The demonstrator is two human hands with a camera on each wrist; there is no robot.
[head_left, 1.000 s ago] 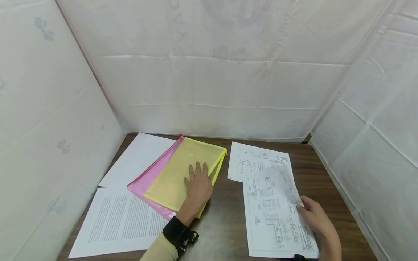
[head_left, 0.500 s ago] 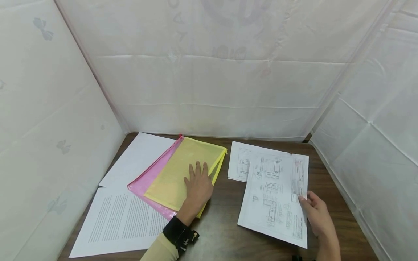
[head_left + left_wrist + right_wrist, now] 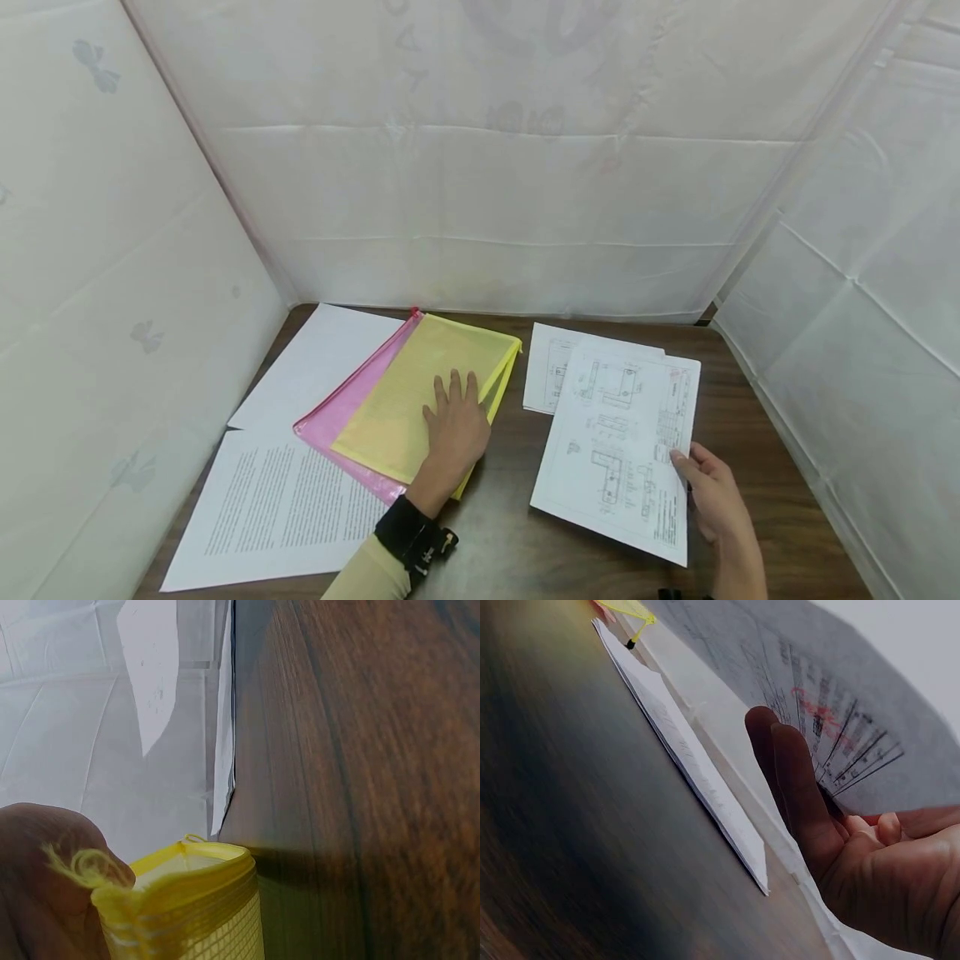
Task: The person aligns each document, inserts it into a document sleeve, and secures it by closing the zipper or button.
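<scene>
The right hand (image 3: 712,492) pinches a drawing sheet (image 3: 618,446) by its edge, lifted over the tabletop (image 3: 510,533). The left hand (image 3: 453,425), fingers straight, presses the yellow pouch (image 3: 408,392).

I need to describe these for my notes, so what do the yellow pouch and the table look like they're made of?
The yellow zip pouch looks like woven plastic mesh, semi-transparent, with a visible grid and stitched fabric-like edging. The dark brown table shows wood grain streaks with a smooth, slightly glossy finish; whether it is solid wood or laminate cannot be told.
</scene>
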